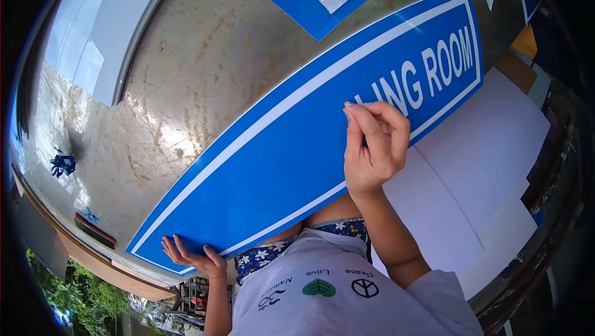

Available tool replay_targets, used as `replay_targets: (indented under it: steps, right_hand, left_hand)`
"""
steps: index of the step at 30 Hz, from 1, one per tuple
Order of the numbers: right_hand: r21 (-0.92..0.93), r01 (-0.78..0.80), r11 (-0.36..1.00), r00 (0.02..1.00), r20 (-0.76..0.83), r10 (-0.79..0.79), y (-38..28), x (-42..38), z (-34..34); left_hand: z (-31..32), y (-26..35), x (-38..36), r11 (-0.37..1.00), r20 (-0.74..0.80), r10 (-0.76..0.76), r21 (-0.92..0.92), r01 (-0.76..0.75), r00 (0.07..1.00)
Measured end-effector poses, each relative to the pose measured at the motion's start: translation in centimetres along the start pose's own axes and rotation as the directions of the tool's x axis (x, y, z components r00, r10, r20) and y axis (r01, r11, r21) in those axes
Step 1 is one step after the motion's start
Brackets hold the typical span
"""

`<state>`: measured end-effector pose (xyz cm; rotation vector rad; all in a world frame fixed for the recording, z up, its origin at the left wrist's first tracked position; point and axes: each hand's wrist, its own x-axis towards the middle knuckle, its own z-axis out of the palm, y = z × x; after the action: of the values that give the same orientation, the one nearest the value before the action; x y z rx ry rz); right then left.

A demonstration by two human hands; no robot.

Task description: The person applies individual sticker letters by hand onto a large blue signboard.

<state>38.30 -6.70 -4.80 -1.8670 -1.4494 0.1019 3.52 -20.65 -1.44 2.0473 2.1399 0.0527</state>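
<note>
A long blue sign (273,156) with a white border line lies slanted across the worktop in front of my body. White letters reading "ING ROOM" (427,66), with part of a letter before them, show on its right part. My right hand (378,144) is closed in a pinch over the sign, at the left end of the lettering. Whatever its fingertips hold is too small to make out. My left hand (195,258) rests with fingers apart on the sign's lower left corner. The sign's left and middle surface is plain blue.
Another blue-and-white panel (291,4) lies beyond the sign on the scuffed metal worktop (186,69). Large white sheets (458,169) are at my right. Crumpled blue scraps (63,164) lie at the left, and a pale framed panel (114,45) stands upper left.
</note>
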Motion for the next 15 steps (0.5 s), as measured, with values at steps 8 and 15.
replay_targets:
  steps: [8,15]
  right_hand:
    - [-0.008,-0.019,1.000,1.000,-0.017,0.019,0.17,0.22,0.24]
    - [0.007,-0.048,0.999,0.999,0.019,0.048,0.20,-0.04,0.08]
  left_hand:
    - [-0.13,0.17,0.13,1.000,0.007,0.010,-0.003,-0.010,1.000]
    - [-0.09,0.14,0.13,1.000,0.009,0.000,0.003,0.000,1.000]
